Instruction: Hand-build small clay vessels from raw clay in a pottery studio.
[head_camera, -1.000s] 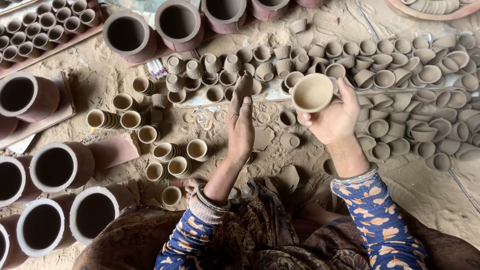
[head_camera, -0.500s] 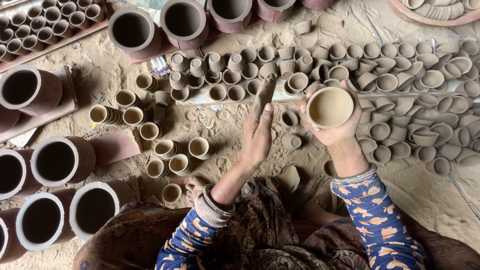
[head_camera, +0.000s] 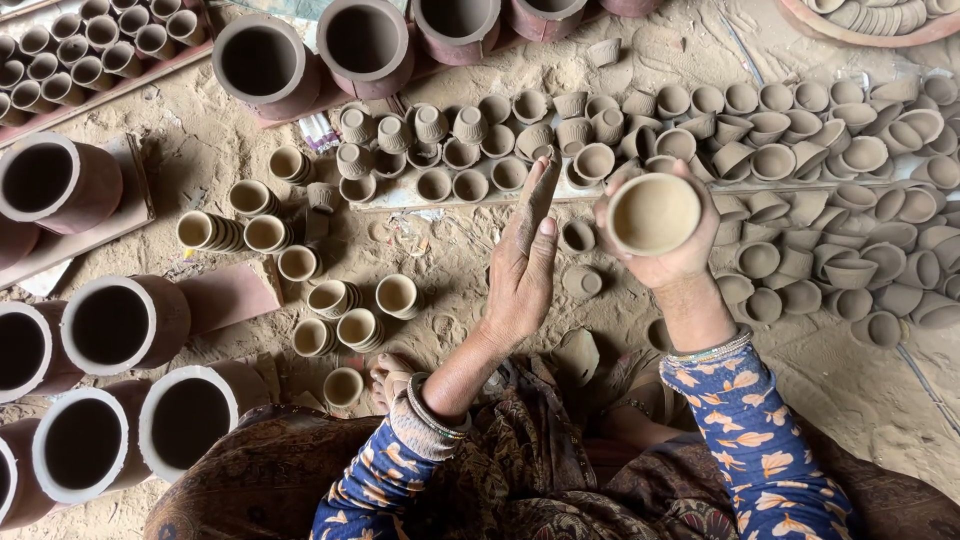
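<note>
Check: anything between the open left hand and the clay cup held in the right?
Nothing visible. The left hand is open and flat beside the clay cup in the right hand; only sandy ground shows in the gap.

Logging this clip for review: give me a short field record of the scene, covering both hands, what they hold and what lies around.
setting: sandy ground, seen from above
right hand: right hand holds a small clay cup, mouth up
left hand: left hand open, flat, empty, beside the cup
near hands: rows of small clay cups
left side: large clay pots lying on their sides
clothing: blue patterned sleeves, bangles at both wrists
</note>
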